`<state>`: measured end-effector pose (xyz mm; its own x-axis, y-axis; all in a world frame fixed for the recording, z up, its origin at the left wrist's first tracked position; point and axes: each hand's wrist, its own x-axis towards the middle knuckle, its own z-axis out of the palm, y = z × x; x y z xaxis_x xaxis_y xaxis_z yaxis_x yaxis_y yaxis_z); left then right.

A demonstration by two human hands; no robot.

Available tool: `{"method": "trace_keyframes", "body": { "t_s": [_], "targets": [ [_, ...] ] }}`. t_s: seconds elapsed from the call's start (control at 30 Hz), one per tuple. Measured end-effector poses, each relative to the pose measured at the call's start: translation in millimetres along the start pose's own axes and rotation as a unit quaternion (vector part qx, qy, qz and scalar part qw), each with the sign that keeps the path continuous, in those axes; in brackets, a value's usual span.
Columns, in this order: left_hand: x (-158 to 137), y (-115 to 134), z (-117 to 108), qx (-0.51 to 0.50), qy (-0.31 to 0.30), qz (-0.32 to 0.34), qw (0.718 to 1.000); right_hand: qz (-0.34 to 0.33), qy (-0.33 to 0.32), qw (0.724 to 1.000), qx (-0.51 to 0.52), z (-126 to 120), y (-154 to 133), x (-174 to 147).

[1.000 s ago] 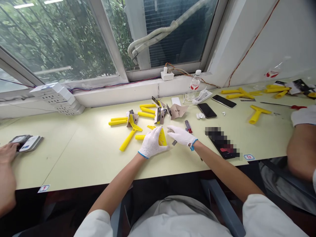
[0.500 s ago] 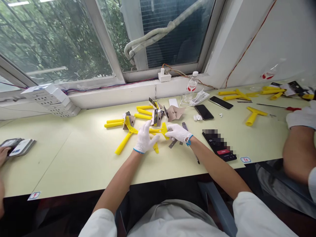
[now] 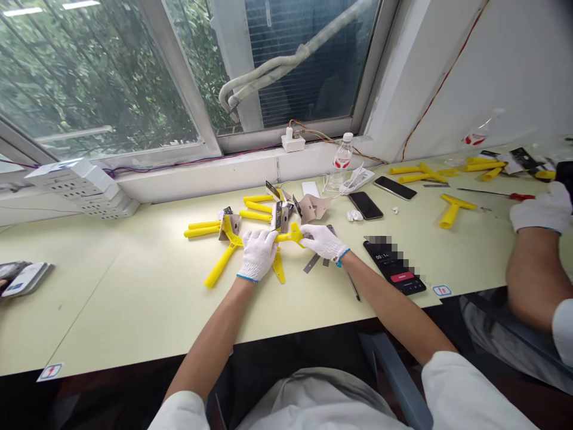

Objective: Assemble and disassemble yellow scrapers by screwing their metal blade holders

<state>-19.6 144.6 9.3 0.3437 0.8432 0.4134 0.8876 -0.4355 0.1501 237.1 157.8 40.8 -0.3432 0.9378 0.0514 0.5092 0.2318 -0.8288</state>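
Both of my hands wear white gloves. My left hand (image 3: 258,254) is wrapped round the shaft of a yellow plastic scraper (image 3: 296,233), its flared head pointing right. At that head, the fingers of my right hand (image 3: 324,243) pinch the edge; anything small between them is hidden. Below the scraper lies a loose yellow plastic piece (image 3: 279,266). Left of my left hand is another yellow scraper (image 3: 219,263) with a wide head. Flat grey metal strips (image 3: 312,263) and a screwdriver (image 3: 353,283) lie by my right hand, partly covered by it.
Yellow handles with card packaging (image 3: 278,216) lie behind my hands. A phone (image 3: 394,266), two more phones, an earbud case (image 3: 354,215) and a water bottle (image 3: 342,161) stand or lie to the right. A co-worker's gloved hand (image 3: 541,209) is at far right, near a red-handled screwdriver (image 3: 521,196).
My left hand has gone from spread fingers to a closed grip round the scraper's shaft. My right hand stays at the head. The view has shifted slightly.
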Motion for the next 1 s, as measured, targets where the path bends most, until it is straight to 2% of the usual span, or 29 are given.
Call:
{"method": "trace_keyframes", "body": {
  "t_s": [0.2,0.63,1.0],
  "targets": [
    [-5.0,-9.1,-2.2,0.007,-0.003,0.003,1.000,-0.019,-0.002,0.999,-0.039,3.7,-0.9,-1.1],
    [-6.1,-6.9,-1.4,0.033,-0.026,-0.014,0.999,-0.017,-0.002,0.994,-0.107,7.5,-1.4,-7.0],
    [-6.0,2.7,-7.8,0.024,-0.041,-0.028,0.998,-0.024,0.062,0.980,-0.186,21.8,5.0,-0.5]
  ]
}}
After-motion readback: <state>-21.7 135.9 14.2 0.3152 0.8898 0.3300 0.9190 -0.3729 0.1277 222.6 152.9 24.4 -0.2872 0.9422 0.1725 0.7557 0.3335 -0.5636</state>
